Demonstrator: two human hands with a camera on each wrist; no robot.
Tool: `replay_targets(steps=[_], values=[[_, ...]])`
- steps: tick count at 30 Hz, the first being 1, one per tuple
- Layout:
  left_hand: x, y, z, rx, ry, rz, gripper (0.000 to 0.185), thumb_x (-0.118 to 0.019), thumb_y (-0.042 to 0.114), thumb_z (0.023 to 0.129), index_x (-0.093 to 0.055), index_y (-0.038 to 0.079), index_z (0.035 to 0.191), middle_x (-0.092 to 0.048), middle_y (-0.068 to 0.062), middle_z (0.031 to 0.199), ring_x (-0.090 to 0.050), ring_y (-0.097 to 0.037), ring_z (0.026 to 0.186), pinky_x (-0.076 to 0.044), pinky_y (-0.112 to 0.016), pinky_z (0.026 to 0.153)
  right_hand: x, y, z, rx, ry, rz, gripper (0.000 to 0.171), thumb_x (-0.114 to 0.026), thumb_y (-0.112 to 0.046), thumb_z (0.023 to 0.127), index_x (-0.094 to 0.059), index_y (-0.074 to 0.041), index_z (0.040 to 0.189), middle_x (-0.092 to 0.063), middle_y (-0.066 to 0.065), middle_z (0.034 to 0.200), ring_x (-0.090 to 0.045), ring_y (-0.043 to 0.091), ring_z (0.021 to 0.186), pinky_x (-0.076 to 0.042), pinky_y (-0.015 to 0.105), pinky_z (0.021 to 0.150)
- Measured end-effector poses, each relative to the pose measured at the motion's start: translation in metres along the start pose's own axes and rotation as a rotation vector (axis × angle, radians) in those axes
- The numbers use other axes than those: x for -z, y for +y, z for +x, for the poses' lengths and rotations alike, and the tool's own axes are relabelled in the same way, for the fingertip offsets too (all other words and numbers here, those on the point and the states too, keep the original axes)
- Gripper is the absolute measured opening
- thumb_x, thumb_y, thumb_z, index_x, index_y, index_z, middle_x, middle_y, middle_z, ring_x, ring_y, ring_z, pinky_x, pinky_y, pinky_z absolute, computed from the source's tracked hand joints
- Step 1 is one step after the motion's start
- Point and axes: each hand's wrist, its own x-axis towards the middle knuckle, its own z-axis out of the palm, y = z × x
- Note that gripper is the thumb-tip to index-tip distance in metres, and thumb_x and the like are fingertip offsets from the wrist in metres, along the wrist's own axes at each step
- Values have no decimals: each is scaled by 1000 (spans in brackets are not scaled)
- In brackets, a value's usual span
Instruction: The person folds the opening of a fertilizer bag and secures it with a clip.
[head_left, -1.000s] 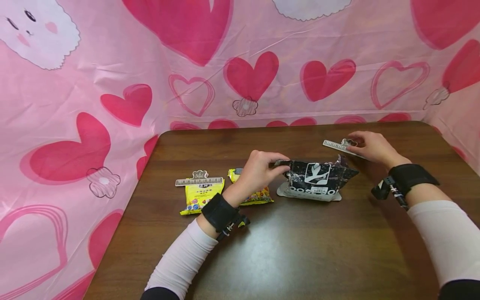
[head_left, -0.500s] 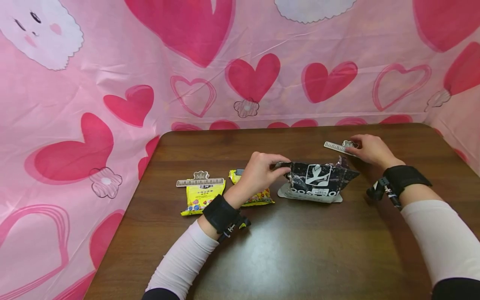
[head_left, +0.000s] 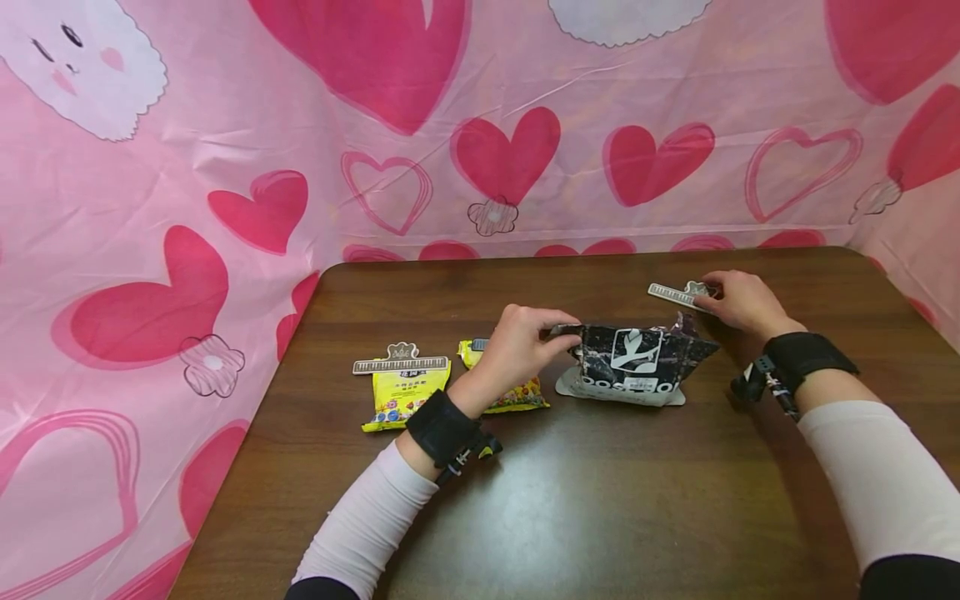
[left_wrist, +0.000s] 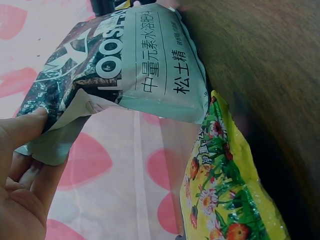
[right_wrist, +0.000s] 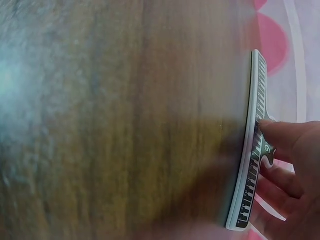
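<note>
My left hand [head_left: 516, 348] pinches the upper left corner of a black and white plastic bag [head_left: 636, 360], which stands on the table with its top edge raised. In the left wrist view the thumb lies on the front of the bag [left_wrist: 145, 65] and the fingers are behind it. Behind the bag on the right, my right hand [head_left: 748, 302] holds a white clip with a piano-key pattern [head_left: 670, 292]. The right wrist view has the thumb on the face of the clip [right_wrist: 245, 192], with the fingers curled at its other side.
To the left lies a yellow packet [head_left: 405, 396] with a second piano-key clip [head_left: 401, 364] across its top edge. Another yellow flowered packet [head_left: 525, 395] is partly hidden behind my left forearm. A pink heart-print cloth [head_left: 510, 67] rises behind the brown table [head_left: 570, 500].
My right hand has shifted slightly left along the clip, its fingers closer in on it. The left hand keeps its pinch on the bag. The view has shifted a little.
</note>
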Motion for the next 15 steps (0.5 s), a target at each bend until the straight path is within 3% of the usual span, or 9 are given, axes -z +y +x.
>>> replay_targets(steps=[15], values=[[0, 0, 0, 13, -3, 9, 21, -74, 18, 89, -77, 10, 108, -73, -2, 82, -40, -12, 53, -29, -16, 54, -4, -3, -1, -33, 41, 25, 40, -65, -18, 93, -57, 8, 122, -63, 33, 108, -59, 46, 97, -44, 62, 86]])
